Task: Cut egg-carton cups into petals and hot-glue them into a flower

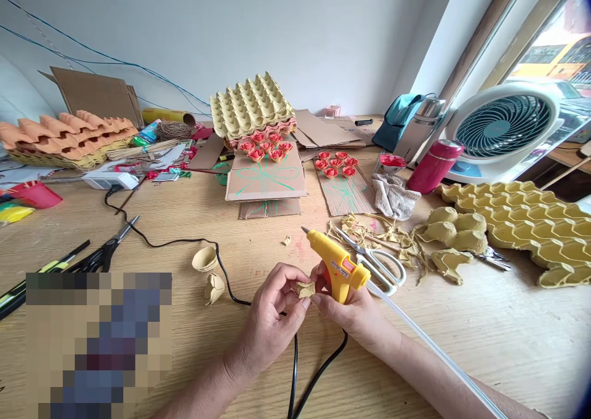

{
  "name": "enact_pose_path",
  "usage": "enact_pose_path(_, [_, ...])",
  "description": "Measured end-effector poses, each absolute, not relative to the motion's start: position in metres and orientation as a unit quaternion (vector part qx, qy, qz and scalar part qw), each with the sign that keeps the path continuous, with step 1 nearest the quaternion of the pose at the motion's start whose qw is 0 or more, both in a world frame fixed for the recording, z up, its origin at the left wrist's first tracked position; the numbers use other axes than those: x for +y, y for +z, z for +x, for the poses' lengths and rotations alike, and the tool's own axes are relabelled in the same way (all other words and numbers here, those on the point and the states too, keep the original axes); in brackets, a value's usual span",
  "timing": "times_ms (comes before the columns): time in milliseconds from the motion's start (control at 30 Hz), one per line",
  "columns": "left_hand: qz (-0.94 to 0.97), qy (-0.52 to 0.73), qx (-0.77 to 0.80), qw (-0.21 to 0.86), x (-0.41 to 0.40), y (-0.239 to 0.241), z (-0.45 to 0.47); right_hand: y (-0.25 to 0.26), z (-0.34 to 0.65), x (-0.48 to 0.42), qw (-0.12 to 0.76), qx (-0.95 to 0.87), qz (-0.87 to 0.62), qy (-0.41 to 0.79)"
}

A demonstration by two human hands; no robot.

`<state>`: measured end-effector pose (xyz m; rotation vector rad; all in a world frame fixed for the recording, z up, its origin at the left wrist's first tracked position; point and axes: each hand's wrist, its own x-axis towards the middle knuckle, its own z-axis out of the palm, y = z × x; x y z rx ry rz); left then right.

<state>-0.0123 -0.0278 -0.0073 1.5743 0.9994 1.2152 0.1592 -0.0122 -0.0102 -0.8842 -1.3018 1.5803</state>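
The left hand (272,320) is curled, thumb and fingertips (302,283) pinched on a small piece of egg-carton card (305,290), which sits right between both hands at the fingertips. The right hand (357,314) is wrapped around the handle of a yellow glue gun (337,265), its fingers closed on the grip and also touching the card piece from the right. The gun's nozzle points up and away to the left, above the left fingertips, and a clear glue stick (429,345) runs back from the gun along the right forearm. The black cord (295,370) drops from the gun between the two wrists.

Just left of the left fingers lie two cut carton cups (210,274). Just beyond the right fingers lie white-handled scissors (376,262) among card scraps (369,228). Farther off, past the gun, red paper flowers (265,147) sit on cardboard (265,176) on the wooden table (484,327), with a yellow egg tray (521,216) well to the right.
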Motion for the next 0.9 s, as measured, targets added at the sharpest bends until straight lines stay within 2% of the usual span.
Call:
enact_pose_path(367, [0.653, 0.488, 0.413, 0.406, -0.0243, -0.0083, -0.0115, -0.0093, 0.1576, -0.0125, 0.451, -0.513, -0.344, 0.644])
enact_pose_path(700, [0.616, 0.504, 0.385, 0.467, -0.0229, -0.0038, -0.0082, -0.0099, 0.1573, -0.0114, 0.443, -0.528, -0.345, 0.637])
enact_pose_path(900, [0.68, 0.452, 0.418, 0.398, -0.0284, -0.005, -0.0133, -0.0105, 0.1604, -0.01, 0.45, -0.429, -0.335, 0.708])
